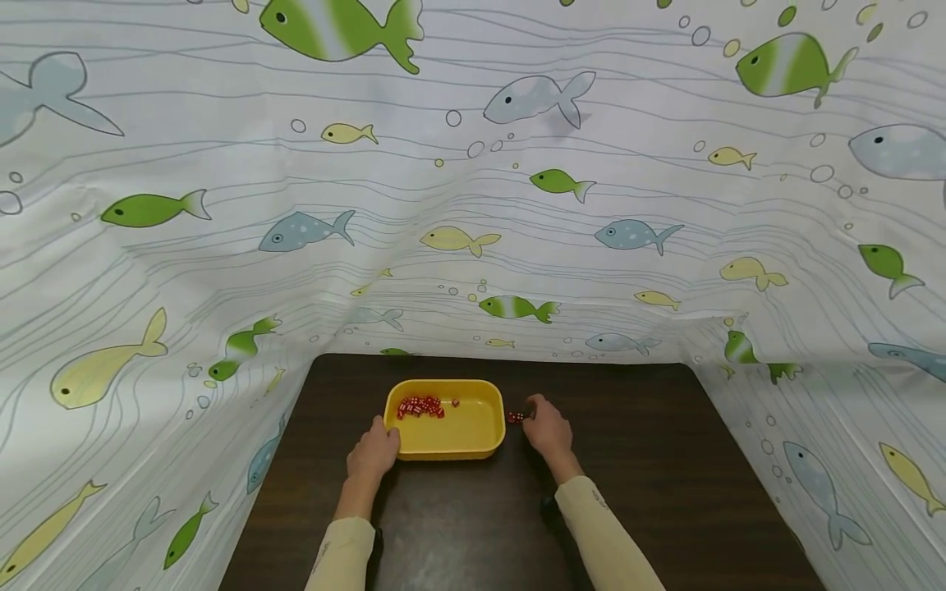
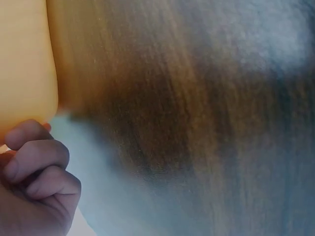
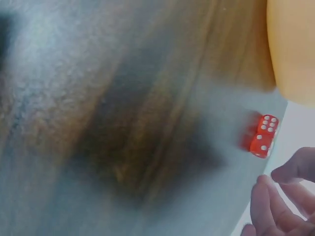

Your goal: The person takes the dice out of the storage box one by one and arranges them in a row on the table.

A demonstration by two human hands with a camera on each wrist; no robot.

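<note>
A shallow yellow tray (image 1: 473, 447) stands on the dark table, with a cluster of red dice (image 1: 420, 406) in its upper left part and one die (image 1: 455, 403) a little apart from them. My left hand (image 1: 374, 450) grips the tray's left side near its front corner; in the left wrist view its fingers (image 2: 39, 152) curl at the tray's edge. To the right of the tray, two red dice (image 3: 265, 136) lie side by side on the table. My right hand (image 1: 548, 427) is just right of them, thumb and fingertips close together beside the dice, with no die visible between them.
The dark wooden table (image 1: 628, 460) extends on both sides of the tray. A white cloth (image 1: 458, 205) printed with fish surrounds its back and sides. Both forearms, in cream sleeves (image 1: 602, 529), reach in from the front.
</note>
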